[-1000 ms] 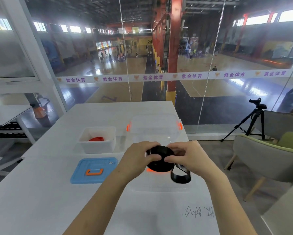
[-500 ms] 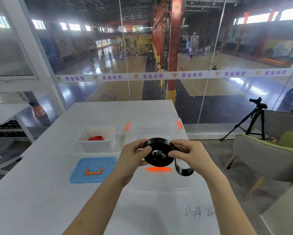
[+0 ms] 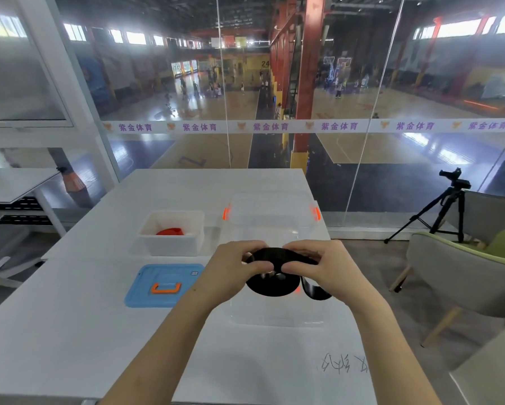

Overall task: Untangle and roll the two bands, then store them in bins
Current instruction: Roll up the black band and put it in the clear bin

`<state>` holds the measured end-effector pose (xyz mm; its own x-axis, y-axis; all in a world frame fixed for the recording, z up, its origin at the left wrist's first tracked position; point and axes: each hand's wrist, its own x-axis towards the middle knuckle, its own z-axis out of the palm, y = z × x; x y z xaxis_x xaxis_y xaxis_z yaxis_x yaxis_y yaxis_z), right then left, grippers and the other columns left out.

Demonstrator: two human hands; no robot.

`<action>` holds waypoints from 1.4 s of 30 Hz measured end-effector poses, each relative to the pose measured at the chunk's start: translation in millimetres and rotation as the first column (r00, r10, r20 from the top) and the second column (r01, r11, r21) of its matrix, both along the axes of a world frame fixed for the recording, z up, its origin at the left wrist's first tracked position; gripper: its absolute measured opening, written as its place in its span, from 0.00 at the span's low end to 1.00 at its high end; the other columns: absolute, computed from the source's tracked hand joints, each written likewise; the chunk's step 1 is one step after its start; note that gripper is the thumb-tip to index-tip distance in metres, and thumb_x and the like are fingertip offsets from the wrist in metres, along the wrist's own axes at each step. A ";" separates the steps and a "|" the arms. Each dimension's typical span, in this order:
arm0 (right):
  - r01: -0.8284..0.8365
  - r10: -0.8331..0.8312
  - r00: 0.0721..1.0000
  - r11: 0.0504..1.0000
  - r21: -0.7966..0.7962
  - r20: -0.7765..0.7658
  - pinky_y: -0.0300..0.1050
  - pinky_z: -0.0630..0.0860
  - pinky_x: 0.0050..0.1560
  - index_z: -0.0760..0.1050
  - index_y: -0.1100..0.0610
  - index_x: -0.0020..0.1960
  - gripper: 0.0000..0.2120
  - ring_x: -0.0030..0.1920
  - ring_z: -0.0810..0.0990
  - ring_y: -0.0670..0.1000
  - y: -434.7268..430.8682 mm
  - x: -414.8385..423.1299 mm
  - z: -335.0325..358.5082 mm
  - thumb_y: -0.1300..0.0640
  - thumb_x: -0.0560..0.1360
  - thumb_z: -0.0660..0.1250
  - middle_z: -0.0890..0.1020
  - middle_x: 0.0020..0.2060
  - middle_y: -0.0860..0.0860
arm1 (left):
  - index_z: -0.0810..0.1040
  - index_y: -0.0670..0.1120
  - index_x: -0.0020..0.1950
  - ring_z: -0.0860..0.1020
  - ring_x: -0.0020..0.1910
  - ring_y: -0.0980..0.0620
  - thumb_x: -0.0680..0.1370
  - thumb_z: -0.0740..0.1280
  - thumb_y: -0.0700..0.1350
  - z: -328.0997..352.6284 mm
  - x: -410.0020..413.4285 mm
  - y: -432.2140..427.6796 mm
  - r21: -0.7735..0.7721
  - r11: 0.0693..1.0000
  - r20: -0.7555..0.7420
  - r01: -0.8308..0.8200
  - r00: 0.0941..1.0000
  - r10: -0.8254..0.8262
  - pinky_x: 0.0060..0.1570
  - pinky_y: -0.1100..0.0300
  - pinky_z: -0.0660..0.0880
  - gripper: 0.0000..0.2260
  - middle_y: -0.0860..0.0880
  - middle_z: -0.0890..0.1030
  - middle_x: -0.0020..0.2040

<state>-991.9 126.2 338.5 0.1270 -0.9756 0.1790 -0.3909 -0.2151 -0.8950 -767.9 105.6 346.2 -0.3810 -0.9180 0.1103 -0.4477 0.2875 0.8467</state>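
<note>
I hold a black band (image 3: 270, 285), mostly wound into a flat roll, above the table between both hands. My left hand (image 3: 233, 268) grips its left side and my right hand (image 3: 322, 266) grips its right side, thumbs pressed on the top. A short loose tail of the band hangs down at the lower right. A red band (image 3: 171, 231) lies rolled inside the small white bin (image 3: 171, 247) at the left. A clear bin (image 3: 271, 223) with orange clips stands right behind my hands.
A blue lid (image 3: 163, 285) with an orange handle lies flat in front of the white bin. A clear lid (image 3: 274, 315) lies under my hands. A glass wall runs behind the table. At the right stand a chair (image 3: 461, 276) and a tripod (image 3: 446, 209).
The roll has tipped from facing me to nearly flat, both hands have closed over its top, and the loose tail has grown shorter.
</note>
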 end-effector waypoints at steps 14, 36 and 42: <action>0.243 -0.223 0.878 0.970 0.006 0.424 0.45 0.85 0.48 0.87 0.55 0.49 0.11 0.41 0.88 0.52 -37.1 65.0 -27.6 0.70 0.73 0.77 0.90 0.42 0.54 | 0.85 0.45 0.61 0.85 0.60 0.45 0.84 0.67 0.44 -28.1 55.3 -32.3 0.457 0.888 -0.613 -0.042 0.709 0.349 0.55 0.50 0.83 0.09 0.43 0.87 0.58; 0.244 -0.277 0.911 0.959 0.142 0.307 0.46 0.84 0.54 0.86 0.55 0.48 0.09 0.49 0.89 0.53 -87.0 192.1 -23.8 0.68 0.72 0.78 0.90 0.45 0.52 | 0.86 0.48 0.56 0.86 0.51 0.49 0.81 0.71 0.42 -32.2 182.0 -108.8 0.438 0.894 -0.327 0.093 0.943 0.062 0.51 0.51 0.86 0.07 0.42 0.85 0.53; 0.411 -0.398 0.891 0.911 -0.016 0.220 0.38 0.83 0.50 0.88 0.55 0.51 0.09 0.52 0.86 0.47 -102.3 206.4 -41.8 0.66 0.73 0.79 0.83 0.56 0.48 | 0.87 0.45 0.56 0.85 0.51 0.46 0.81 0.71 0.42 -47.8 181.1 -126.0 0.543 0.838 -0.438 0.056 0.870 0.225 0.53 0.44 0.85 0.06 0.39 0.85 0.52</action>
<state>-785.5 23.9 296.6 -0.3230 -0.9208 0.2185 -0.2628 -0.1345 -0.9554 -586.8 -20.4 298.3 -0.3289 -0.9101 -0.2521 0.0408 -0.2804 0.9590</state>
